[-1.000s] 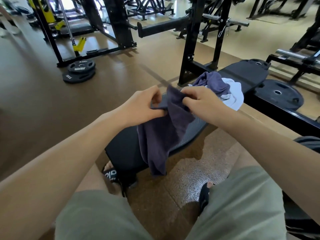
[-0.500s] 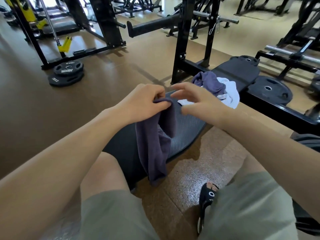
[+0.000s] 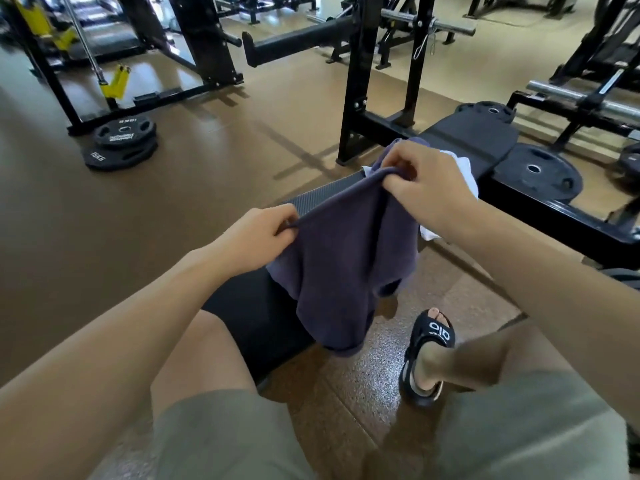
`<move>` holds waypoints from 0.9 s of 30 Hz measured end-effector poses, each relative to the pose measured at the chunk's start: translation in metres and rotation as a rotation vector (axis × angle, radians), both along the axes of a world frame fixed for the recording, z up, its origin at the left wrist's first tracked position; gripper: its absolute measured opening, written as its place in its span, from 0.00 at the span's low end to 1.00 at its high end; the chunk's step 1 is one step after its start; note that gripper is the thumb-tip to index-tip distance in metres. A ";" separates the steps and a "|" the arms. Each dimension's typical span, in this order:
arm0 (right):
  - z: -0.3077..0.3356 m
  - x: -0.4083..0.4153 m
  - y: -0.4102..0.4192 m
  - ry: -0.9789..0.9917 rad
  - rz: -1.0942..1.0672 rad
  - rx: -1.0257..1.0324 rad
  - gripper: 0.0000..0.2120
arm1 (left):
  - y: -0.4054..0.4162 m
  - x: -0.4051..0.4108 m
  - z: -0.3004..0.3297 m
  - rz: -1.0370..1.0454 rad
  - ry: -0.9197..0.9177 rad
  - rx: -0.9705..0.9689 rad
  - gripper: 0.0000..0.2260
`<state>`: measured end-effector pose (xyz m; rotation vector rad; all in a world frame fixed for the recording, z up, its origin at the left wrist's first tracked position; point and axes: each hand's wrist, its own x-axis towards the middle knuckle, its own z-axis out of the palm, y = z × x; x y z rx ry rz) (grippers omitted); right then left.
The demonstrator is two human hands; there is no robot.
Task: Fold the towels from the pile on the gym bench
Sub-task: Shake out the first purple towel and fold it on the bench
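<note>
Pinching the top hem of a purple towel (image 3: pixel 346 258), the left hand (image 3: pixel 256 237) and right hand (image 3: pixel 426 188) hold it stretched above the black surface (image 3: pixel 256 317), fingers curled round the cloth. Behind lies the pile (image 3: pixel 464 171).

The right hand (image 3: pixel 429 188) covers most of the pile of towels (image 3: pixel 464 171) on the bench (image 3: pixel 467 133), so only a white edge and a scrap of purple show, and their number cannot be told. The hanging purple towel (image 3: pixel 346 265) hides the middle of the bench and part of the floor below. The left hand (image 3: pixel 256 237) conceals its own fingers and the towel corner it pinches. Both forearms run off the lower edge. The left foot is hidden behind the knee. Equipment along the top edge is cut off and blurred.
</note>
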<state>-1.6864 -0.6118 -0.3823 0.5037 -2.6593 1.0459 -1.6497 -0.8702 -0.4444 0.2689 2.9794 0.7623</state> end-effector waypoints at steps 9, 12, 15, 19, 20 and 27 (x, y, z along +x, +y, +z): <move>-0.015 -0.029 0.028 -0.330 0.033 0.387 0.09 | 0.005 -0.015 0.041 0.190 0.319 0.177 0.08; -0.015 -0.022 0.009 -0.466 0.174 0.364 0.12 | 0.020 -0.016 0.054 0.079 0.376 0.081 0.07; -0.020 -0.013 -0.025 -0.453 0.239 -0.012 0.14 | 0.036 -0.016 0.059 -0.006 0.411 0.029 0.06; -0.031 -0.012 -0.052 -0.264 0.168 -0.089 0.09 | 0.039 -0.016 0.064 -0.027 0.412 0.033 0.07; -0.033 -0.012 -0.055 -0.270 0.155 -0.098 0.09 | 0.036 -0.016 0.064 -0.025 0.408 0.010 0.07; -0.032 -0.025 -0.046 -0.039 0.055 0.151 0.03 | 0.012 -0.012 0.054 -0.049 0.382 -0.198 0.08</move>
